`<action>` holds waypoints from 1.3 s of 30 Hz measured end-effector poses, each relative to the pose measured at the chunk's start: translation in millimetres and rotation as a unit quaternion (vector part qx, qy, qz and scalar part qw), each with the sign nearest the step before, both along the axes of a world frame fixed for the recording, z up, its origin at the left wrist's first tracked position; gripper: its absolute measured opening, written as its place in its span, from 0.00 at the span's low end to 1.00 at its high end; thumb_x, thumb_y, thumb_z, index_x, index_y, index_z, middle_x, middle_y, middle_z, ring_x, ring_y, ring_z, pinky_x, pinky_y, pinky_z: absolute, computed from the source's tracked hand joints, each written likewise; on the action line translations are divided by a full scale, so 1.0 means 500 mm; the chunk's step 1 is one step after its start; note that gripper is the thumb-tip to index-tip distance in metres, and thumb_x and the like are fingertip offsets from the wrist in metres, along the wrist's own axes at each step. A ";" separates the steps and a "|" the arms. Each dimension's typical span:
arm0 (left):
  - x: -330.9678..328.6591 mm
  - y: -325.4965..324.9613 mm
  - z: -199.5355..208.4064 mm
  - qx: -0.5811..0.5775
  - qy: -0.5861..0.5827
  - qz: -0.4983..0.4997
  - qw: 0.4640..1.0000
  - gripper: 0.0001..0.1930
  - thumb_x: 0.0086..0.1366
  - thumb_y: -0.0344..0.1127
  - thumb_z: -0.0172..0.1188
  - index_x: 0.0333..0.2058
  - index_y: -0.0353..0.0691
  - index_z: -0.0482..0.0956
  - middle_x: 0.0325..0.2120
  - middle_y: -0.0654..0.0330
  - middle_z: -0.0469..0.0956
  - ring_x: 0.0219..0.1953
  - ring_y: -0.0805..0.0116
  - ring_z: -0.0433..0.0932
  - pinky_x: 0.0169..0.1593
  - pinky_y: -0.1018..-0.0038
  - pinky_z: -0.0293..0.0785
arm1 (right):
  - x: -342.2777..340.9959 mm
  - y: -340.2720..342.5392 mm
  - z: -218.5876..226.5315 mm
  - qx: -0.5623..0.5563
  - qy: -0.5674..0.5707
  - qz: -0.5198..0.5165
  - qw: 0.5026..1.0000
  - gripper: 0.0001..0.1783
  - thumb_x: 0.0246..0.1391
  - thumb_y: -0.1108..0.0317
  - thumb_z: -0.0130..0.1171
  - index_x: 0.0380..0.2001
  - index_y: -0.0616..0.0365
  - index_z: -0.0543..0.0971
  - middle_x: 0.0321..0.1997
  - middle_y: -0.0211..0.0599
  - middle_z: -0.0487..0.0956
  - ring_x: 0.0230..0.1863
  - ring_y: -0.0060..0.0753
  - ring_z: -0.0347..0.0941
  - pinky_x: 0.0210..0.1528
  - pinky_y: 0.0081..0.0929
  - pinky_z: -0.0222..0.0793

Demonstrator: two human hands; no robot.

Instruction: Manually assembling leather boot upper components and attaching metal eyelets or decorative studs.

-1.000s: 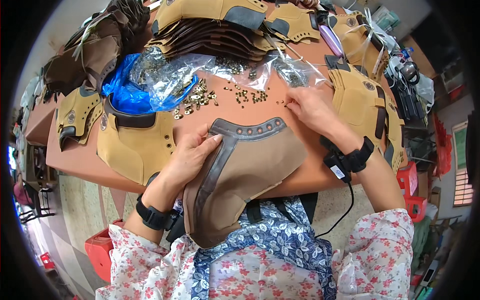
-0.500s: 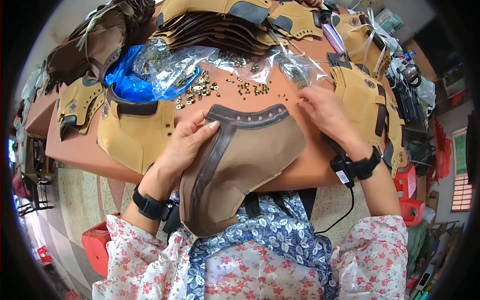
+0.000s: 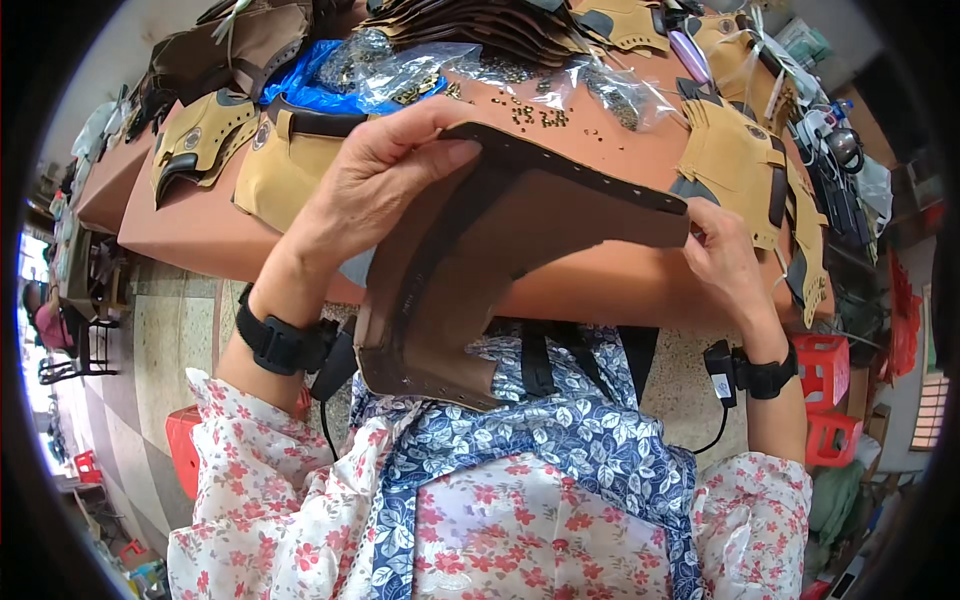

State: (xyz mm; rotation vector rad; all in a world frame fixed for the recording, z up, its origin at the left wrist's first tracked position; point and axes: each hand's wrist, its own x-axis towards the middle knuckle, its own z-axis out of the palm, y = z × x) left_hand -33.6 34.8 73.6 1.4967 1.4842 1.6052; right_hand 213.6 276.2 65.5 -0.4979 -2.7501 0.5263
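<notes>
A dark brown boot upper [image 3: 470, 230] is stretched between my two hands above the near edge of the table. Its edge with a row of small holes runs along the top, and its lower end hangs near my lap. My left hand [image 3: 385, 180] pinches the upper left corner, thumb in front. At the other end of the holed edge, my right hand [image 3: 722, 255] grips the right corner with bent fingers. Small brass eyelets [image 3: 540, 117] lie loose on the table beyond the boot upper.
Tan boot uppers [image 3: 300, 180] lie at left, with more tan pieces [image 3: 735, 160] at right. Behind are a blue bag [image 3: 300, 85], clear plastic bags [image 3: 425, 75] and stacked dark pieces [image 3: 480, 30]. A red stool [image 3: 825, 370] stands at right.
The boot upper has been lifted and turned, now showing a darker face. My right hand has come from beside the loose eyelets to grip its right corner; my left hand has risen.
</notes>
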 end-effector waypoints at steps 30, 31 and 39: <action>0.020 0.102 -0.089 -0.291 -0.038 -0.015 0.956 0.10 0.71 0.36 0.53 0.38 0.35 0.76 0.25 0.72 0.70 0.29 0.84 0.64 0.32 0.82 0.62 | -0.169 0.117 -0.055 -0.020 -0.057 -0.050 0.997 0.09 0.53 0.66 0.57 0.34 0.59 0.80 0.31 0.50 0.81 0.37 0.55 0.77 0.41 0.45 0.72; 0.020 0.105 -0.091 -0.301 -0.048 -0.018 0.952 0.10 0.71 0.36 0.53 0.37 0.35 0.76 0.25 0.73 0.69 0.28 0.84 0.64 0.31 0.83 0.61 | -0.174 0.120 -0.057 0.000 -0.062 -0.041 0.997 0.09 0.53 0.67 0.56 0.34 0.59 0.80 0.31 0.50 0.81 0.37 0.55 0.77 0.40 0.45 0.72; 0.003 0.110 -0.101 -0.332 -0.089 -0.042 0.938 0.09 0.71 0.36 0.54 0.37 0.36 0.76 0.23 0.74 0.69 0.25 0.86 0.63 0.26 0.84 0.58 | -0.197 0.132 -0.072 0.048 -0.082 -0.009 0.995 0.06 0.52 0.70 0.59 0.33 0.59 0.78 0.28 0.48 0.80 0.31 0.52 0.77 0.33 0.40 0.71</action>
